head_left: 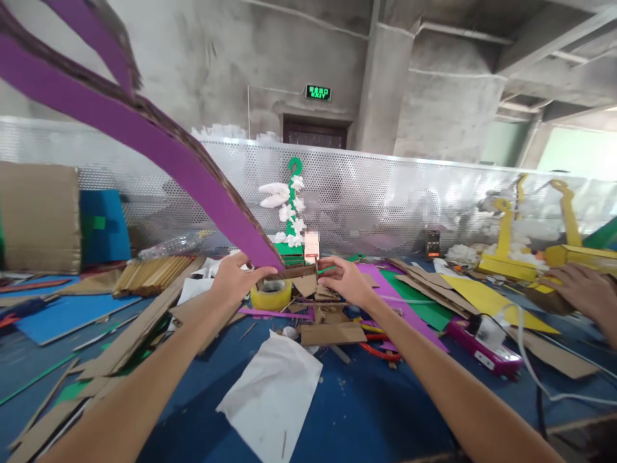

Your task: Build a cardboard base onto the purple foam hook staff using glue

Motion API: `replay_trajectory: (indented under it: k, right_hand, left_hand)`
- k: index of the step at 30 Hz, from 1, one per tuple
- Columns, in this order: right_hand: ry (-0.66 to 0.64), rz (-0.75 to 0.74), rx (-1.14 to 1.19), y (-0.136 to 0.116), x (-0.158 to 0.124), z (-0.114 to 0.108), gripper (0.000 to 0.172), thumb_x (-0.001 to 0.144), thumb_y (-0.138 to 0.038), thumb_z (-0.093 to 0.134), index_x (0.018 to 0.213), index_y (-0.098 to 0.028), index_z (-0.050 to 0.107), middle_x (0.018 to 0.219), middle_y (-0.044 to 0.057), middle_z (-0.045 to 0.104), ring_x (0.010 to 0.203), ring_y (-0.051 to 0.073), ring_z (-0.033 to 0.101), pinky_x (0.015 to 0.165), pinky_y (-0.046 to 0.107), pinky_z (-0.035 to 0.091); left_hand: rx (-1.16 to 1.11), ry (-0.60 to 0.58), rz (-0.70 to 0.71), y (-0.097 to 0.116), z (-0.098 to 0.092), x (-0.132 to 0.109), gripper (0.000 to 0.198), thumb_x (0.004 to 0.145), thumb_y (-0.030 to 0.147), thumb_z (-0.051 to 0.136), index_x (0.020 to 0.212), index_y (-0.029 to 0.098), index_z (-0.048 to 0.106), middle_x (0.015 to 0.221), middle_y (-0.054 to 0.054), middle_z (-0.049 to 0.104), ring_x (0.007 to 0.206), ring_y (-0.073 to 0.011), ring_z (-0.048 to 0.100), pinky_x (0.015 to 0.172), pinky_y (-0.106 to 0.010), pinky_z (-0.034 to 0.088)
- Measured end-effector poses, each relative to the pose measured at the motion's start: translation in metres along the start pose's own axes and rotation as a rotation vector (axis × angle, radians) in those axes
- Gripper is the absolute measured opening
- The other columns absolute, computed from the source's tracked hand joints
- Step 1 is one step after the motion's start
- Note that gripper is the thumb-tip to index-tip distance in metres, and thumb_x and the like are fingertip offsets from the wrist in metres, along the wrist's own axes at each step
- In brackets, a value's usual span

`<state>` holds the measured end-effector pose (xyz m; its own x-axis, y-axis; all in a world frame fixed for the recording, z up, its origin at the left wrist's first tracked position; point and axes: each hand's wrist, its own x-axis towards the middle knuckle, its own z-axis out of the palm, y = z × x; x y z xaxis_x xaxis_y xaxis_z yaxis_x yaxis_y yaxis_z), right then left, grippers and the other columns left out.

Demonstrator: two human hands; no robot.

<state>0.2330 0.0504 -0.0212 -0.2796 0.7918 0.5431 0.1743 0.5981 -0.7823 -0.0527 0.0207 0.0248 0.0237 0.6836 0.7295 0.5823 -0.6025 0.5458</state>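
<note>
Two arms reach over white paper (272, 392) on the blue counter (357, 411). The left hand (236, 276) and right hand (344, 276) both pinch the low end of a long purple strip (144, 138), just above yellow tape (271, 294).

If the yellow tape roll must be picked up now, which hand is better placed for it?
Probably the left. The left hand lies right beside the yellow tape roll, while the right hand is farther off. Both grip the base of the purple cardboard arc, so one must let go.
</note>
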Motion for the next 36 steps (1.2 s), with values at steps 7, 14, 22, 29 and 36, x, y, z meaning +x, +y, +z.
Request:
replay_trajectory:
  k: [7, 14, 22, 29, 36]
  right_hand:
    - [0.000, -0.019, -0.019, 0.000, 0.000, 0.000, 0.037, 0.076, -0.027, 0.076, 0.112, -0.020, 0.068, 0.107, 0.008, 0.077, 0.100, 0.025, 0.075, 0.092, 0.040, 0.060]
    - [0.005, 0.013, -0.019, 0.002, -0.001, 0.003, 0.037, 0.077, -0.028, 0.076, 0.112, -0.019, 0.067, 0.102, 0.009, 0.078, 0.094, 0.025, 0.076, 0.087, 0.039, 0.061]
    - [-0.015, 0.010, -0.004, -0.002, 0.000, -0.007, 0.038, 0.087, -0.045, 0.070, 0.113, -0.017, 0.070, 0.101, 0.010, 0.077, 0.090, 0.023, 0.075, 0.084, 0.039, 0.060]
    - [-0.036, -0.021, -0.064, 0.002, 0.001, -0.008, 0.035, 0.088, -0.044, 0.068, 0.111, -0.016, 0.070, 0.102, 0.011, 0.076, 0.093, 0.023, 0.072, 0.086, 0.040, 0.059]
    - [-0.038, -0.035, -0.118, 0.000, -0.001, -0.004, 0.040, 0.087, -0.039, 0.070, 0.120, -0.018, 0.066, 0.102, 0.009, 0.074, 0.093, 0.022, 0.071, 0.087, 0.038, 0.056]
  left_hand:
    - [0.069, -0.032, 0.015, -0.008, 0.002, -0.001, 0.033, 0.069, 0.055, 0.078, 0.068, 0.022, 0.080, 0.075, -0.004, 0.080, 0.080, -0.0293, 0.072, 0.076, -0.037, 0.054]
    - [0.092, -0.045, 0.003, -0.002, 0.002, -0.002, 0.036, 0.069, 0.058, 0.077, 0.071, 0.023, 0.080, 0.076, -0.004, 0.079, 0.076, -0.0259, 0.070, 0.073, -0.034, 0.052]
    - [-0.135, -0.126, -0.148, -0.015, -0.006, 0.011, 0.039, 0.068, 0.053, 0.080, 0.084, 0.018, 0.082, 0.077, -0.006, 0.079, 0.073, -0.0266, 0.070, 0.069, -0.033, 0.052]
    - [-0.236, -0.017, -0.284, -0.031, -0.019, 0.021, 0.043, 0.064, 0.054, 0.084, 0.082, 0.016, 0.080, 0.070, -0.005, 0.075, 0.065, -0.0219, 0.064, 0.061, -0.030, 0.046]
    - [-0.386, -0.019, -0.364, -0.031, -0.014, 0.017, 0.043, 0.064, 0.054, 0.086, 0.079, 0.014, 0.079, 0.063, -0.003, 0.068, 0.055, -0.0141, 0.052, 0.055, -0.026, 0.038]
